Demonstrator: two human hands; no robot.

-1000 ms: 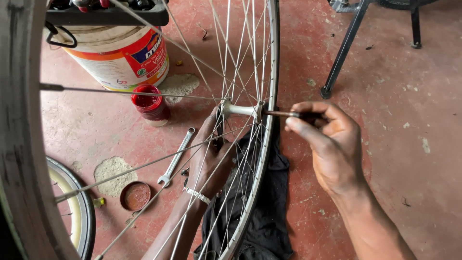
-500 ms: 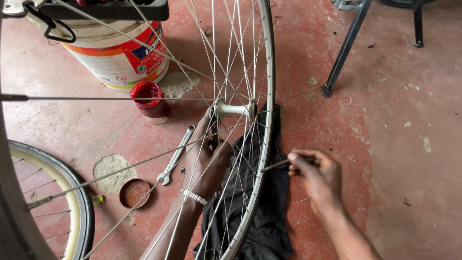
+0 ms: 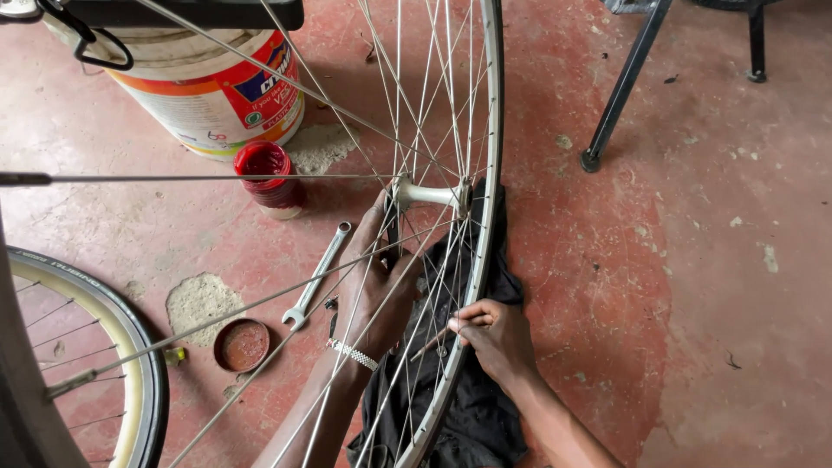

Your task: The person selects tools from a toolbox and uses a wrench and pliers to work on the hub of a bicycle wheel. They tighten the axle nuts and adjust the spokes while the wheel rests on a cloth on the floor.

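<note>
Spokes fan out in front of me in the head view, the bare wheel standing upright on the red floor, its silver rim running from the top edge down toward my forearms. My left hand is reached in behind the spokes, fingers pointing up toward the hub; the fingertips lie just below the hub's near end and seem to touch it, but the wires cross my hand and I cannot tell whether the fingers are closed around anything. A beaded band sits on that wrist.

My right hand is on the near side of the rim, low down, fingers pinched together on a thin dark tool whose tip pokes leftward between the spokes. The hand rests over a black cloth that lies crumpled on the floor under the wheel.

Left of the wheel, a spanner lies flat on the floor, near my left hand but apart from it. Just beside its lower end sits a small round lid. Farther up is a small red pot, and behind it a large white bucket with coloured bands. A second wheel with a pale tyre curves in at the lower left. The dark legs of a stand cross the upper right, well apart from both hands.
</note>
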